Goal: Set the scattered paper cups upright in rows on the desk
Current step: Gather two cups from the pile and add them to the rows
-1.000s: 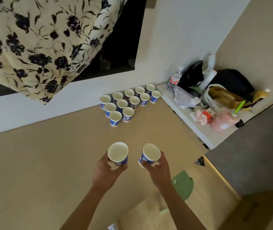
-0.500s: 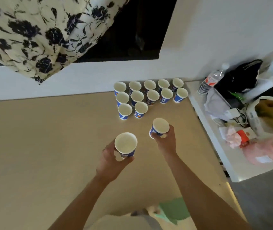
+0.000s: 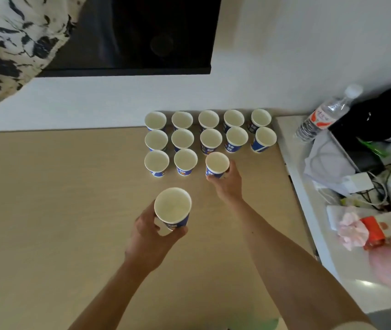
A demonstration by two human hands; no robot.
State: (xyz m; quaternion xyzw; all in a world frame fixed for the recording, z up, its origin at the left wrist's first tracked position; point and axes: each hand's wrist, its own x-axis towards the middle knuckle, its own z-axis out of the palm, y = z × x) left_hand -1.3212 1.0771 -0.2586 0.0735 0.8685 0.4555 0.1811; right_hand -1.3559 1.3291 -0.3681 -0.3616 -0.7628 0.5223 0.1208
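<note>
Blue-and-white paper cups, open mouths up, stand in rows at the far edge of the pale wood-grain desk [image 3: 47, 210], against the white wall; back row of five cups [image 3: 208, 118] and second row of five cups [image 3: 210, 138] are full, while the nearest row holds two cups [image 3: 170, 161] at its left end. Right hand [image 3: 225, 184] grasps a third-row paper cup [image 3: 217, 164] by its lower wall, fingers wrapped behind it, placing it just beside the second cup so the spacing matches the rows behind; whether its base touches the desk cannot be told. Left hand [image 3: 150, 234] clasps a spare upright paper cup [image 3: 172, 207] from below, thumb and fingers round the tapered body, held nearer the person and apart from the rows, presumably waiting for the next free place. Low grips leave the rims clear, keeping the cups from being crushed. White side shelf [image 3: 308, 210] at right carries a clear plastic water bottle [image 3: 325, 114] and clutter.
</note>
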